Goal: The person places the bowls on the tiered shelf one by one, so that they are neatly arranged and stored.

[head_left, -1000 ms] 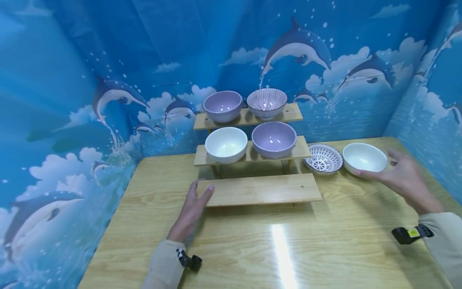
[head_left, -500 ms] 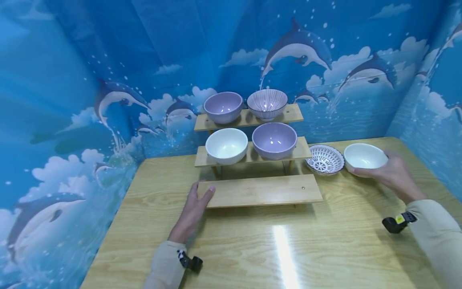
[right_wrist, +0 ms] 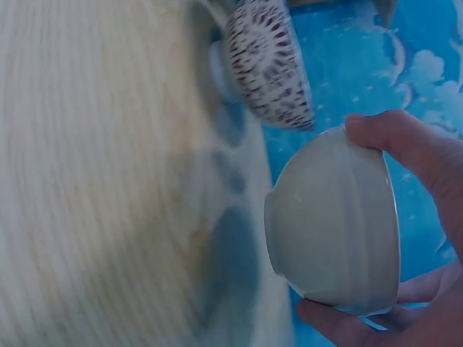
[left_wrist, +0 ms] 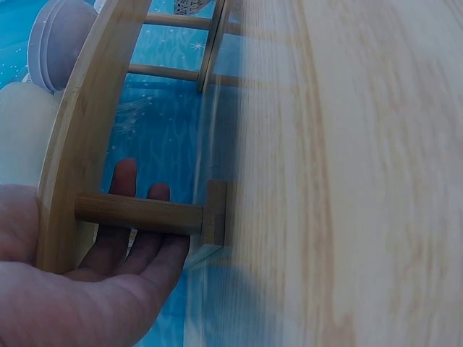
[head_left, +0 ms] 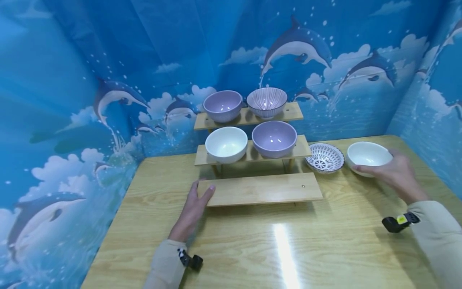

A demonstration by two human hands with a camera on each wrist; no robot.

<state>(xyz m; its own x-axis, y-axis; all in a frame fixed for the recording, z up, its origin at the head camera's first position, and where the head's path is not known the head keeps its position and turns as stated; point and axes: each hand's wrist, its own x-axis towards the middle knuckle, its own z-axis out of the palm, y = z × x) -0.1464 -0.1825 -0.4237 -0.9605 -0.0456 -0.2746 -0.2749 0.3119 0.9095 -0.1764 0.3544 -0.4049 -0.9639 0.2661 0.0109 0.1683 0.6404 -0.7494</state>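
My right hand (head_left: 398, 172) grips a white bowl (head_left: 369, 154) at the right end of the table, thumb on its near left side. In the right wrist view the white bowl (right_wrist: 336, 224) seems slightly above the tabletop. Beside it sits a dark-patterned white bowl (head_left: 325, 157). My left hand (head_left: 192, 208) holds the left end of the lowest board of a tiered wooden stand (head_left: 263, 189). Its thumb lies over the board, and in the left wrist view its fingers (left_wrist: 155, 256) reach behind a round crossbar (left_wrist: 137, 211) underneath.
On the middle tier stand a white bowl (head_left: 226, 145) and a purple bowl (head_left: 274, 139). The top tier carries another purple bowl (head_left: 223, 106) and a striped bowl (head_left: 267, 103). A dolphin-print backdrop (head_left: 173, 48) rises behind the wooden table (head_left: 151, 224).
My right hand has closed in on the white bowl, taken hold of it and shifted it slightly right. The left hand stays on the stand.
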